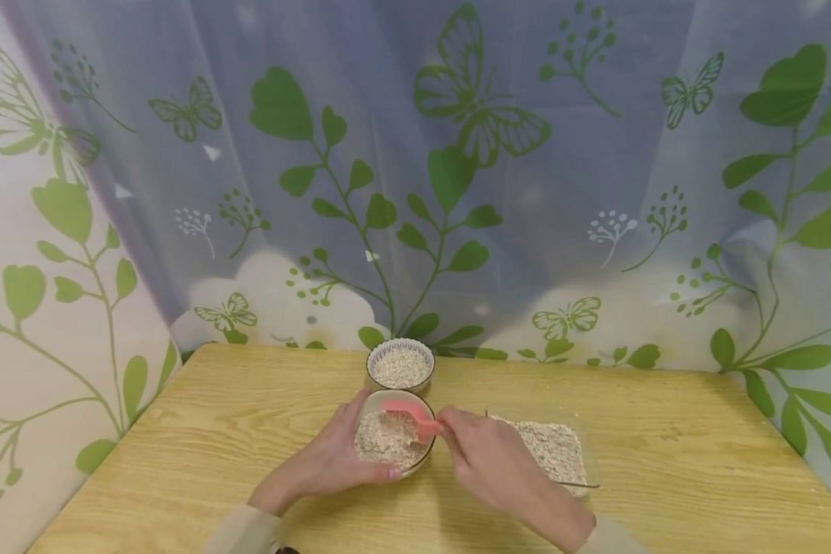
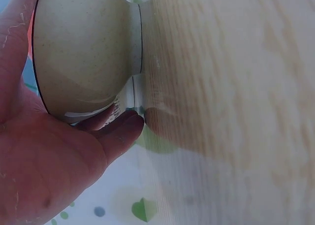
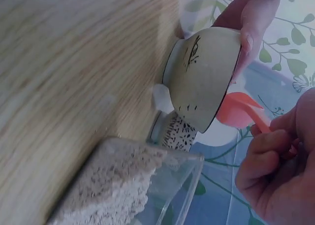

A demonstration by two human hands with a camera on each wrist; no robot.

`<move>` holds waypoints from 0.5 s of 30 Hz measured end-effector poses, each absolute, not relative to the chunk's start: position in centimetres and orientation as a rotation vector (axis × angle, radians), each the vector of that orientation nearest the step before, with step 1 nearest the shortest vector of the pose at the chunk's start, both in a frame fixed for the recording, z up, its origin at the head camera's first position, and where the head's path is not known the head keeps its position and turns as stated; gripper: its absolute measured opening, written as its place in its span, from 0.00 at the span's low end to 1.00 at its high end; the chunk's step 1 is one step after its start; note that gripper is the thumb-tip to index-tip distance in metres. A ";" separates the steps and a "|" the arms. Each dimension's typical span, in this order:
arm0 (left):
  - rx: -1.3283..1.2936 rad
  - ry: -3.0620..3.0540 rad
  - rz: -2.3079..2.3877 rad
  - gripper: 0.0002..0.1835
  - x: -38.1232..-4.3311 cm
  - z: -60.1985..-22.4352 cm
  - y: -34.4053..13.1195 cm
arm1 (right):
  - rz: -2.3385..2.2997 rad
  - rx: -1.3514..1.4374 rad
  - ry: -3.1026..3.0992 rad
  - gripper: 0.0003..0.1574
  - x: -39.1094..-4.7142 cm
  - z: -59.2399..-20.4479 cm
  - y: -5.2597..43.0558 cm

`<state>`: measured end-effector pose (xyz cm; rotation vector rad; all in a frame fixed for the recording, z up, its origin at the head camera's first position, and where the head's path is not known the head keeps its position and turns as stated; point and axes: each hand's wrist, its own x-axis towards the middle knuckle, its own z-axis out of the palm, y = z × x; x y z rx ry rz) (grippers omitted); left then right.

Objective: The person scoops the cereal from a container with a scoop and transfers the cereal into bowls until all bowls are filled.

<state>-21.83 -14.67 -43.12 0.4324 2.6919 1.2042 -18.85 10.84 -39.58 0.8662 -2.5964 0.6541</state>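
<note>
My left hand [image 1: 335, 455] holds a cream bowl [image 1: 368, 409] with a dark rim, its thumb along the near rim and its fingers round the side. Oat flakes [image 1: 377, 440] lie inside. In the left wrist view the bowl's smooth outer wall [image 2: 81, 48] fills the hand's grasp. My right hand [image 1: 495, 463] grips the handle of a pink scoop [image 1: 425, 426], fingers curled round it. The scoop's head dips inside the bowl among the flakes. From the right wrist, the scoop [image 3: 236, 111] shows at the bowl's rim, its front part hidden by the wall.
Directly behind stands a patterned bowl [image 1: 402, 345] filled with oat flakes. A clear rectangular container [image 1: 591, 450] of flakes sits right of the bowls, partly behind the right hand. Beyond the wooden table [image 1: 685, 454] hangs a curtain [image 1: 582, 192] printed with leaves and butterflies.
</note>
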 end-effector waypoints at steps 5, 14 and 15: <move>0.460 2.706 1.217 0.71 -21.9 -43.3 -14.7 | 0.324 0.904 -2.434 0.05 -18.7 -39.9 11.4; 0.446 2.707 1.206 0.73 -21.9 -43.2 -14.7 | 0.012 0.946 -2.215 0.17 -18.4 -39.9 11.8; 0.442 2.708 1.200 0.73 -21.9 -43.2 -14.7 | 0.001 0.947 -2.209 0.18 -18.4 -39.9 11.8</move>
